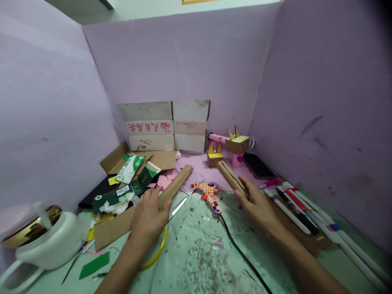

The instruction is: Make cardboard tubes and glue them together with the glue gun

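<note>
My left hand (151, 212) is closed around the lower end of a rolled brown cardboard tube (177, 184), which tilts up and to the right. In my right hand (255, 204) is a second cardboard tube (229, 174), tilted up and to the left, with a seam along it. The two tubes are apart. Between them on the table lies a floral-patterned glue gun (208, 195) with a black cord (237, 243). Scissors with a yellow handle (157, 253) lie beneath my left hand, one blade (178, 209) showing beside it.
Cardboard scraps and packaging (131, 179) pile up at the left, near a white mug (50, 239). Small box figures with pointed ears (215, 157) stand at the back. A phone (259, 165) and several marker pens (306, 208) lie right. Purple panels (183, 61) enclose the table.
</note>
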### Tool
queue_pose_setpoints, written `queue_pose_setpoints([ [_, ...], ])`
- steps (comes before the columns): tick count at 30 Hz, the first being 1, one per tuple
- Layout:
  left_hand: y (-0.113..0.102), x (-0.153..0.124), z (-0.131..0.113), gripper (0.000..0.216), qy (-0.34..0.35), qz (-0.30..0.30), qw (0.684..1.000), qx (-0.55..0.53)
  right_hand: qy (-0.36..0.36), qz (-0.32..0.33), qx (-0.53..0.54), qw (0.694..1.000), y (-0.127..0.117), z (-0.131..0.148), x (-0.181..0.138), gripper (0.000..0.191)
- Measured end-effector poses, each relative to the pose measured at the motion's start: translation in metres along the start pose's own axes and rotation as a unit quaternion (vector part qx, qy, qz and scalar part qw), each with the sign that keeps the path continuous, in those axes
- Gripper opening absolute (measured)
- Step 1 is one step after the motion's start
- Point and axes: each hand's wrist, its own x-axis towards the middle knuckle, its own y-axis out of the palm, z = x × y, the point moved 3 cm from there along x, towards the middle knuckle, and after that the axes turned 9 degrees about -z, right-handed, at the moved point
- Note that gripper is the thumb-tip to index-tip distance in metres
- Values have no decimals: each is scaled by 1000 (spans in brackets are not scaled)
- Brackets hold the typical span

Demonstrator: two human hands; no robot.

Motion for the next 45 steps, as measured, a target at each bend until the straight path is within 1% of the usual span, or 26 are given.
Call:
queue_pose_setpoints([
  [2,6,3,8,41,-13,34,999,10,-7,-6,-11,1000,7,-7,-3,54],
  [5,15,2,13,39,-34,58,998,9,-9,-7,-16,1000,14,-8,-8,55],
  [8,16,4,17,38,-66,55,996,-28,1,-17,-7,1000,12,-4,-9,54],
  [12,5,11,23,42,-129,24,983,-127,28,-45,31,998,3,7,-8,55],
  [16,-5,13,20,46,-162,13,950,-268,73,-70,109,989,-2,17,-8,53],
  [19,-6,8,7,53,-166,49,907,-383,109,-61,200,972,-2,26,-8,56],
  [21,-2,-1,-6,51,-180,93,860,-467,127,-29,258,957,1,35,-11,60],
  [22,1,-8,-13,47,-202,125,822,-518,136,-1,290,947,3,41,-14,60],
  [23,5,-16,-20,41,-241,162,762,-578,144,32,324,935,5,49,-18,61],
  [24,9,-25,-28,34,-286,204,691,-631,151,72,360,918,8,56,-23,61],
  [25,14,-34,-37,28,-327,247,621,-668,167,120,421,884,11,64,-29,61],
  [26,18,-44,-45,24,-358,285,565,-687,171,159,465,854,14,72,-36,61],
  [27,21,-53,-52,22,-376,317,530,-691,182,180,495,830,16,77,-42,59],
  [28,24,-61,-58,23,-381,344,513,-688,199,199,521,806,17,81,-47,57],
  [29,27,-66,-63,26,-373,364,514,-682,218,206,539,787,18,84,-51,55],
  [30,28,-70,-67,30,-351,377,532,-672,238,206,555,770,19,84,-54,52],
  [31,29,-70,-68,36,-319,379,567,-658,255,201,570,754,19,84,-55,48],
  [32,28,-68,-67,41,-279,369,618,-635,268,196,584,741,19,82,-55,43],
  [34,19,-56,-58,47,-182,308,757,-546,287,185,603,720,17,78,-52,30],
  [36,3,-40,-40,45,-67,214,902,-368,312,182,613,703,14,74,-49,25],
  [37,-6,-32,-30,42,-26,165,949,-269,324,175,616,697,13,72,-47,25],
  [38,-13,-25,-18,40,0,140,973,-183,334,164,617,693,11,71,-45,27],
  [39,-18,-21,-6,39,9,145,983,-110,340,150,618,693,10,69,-43,28],
  [41,-23,-17,15,40,22,201,979,11,348,128,616,695,8,68,-41,32],
  [43,-24,-18,29,48,31,221,973,66,353,123,621,689,8,67,-39,36],
  [45,-20,-21,35,54,17,221,972,81,357,130,636,671,8,68,-38,41],
])
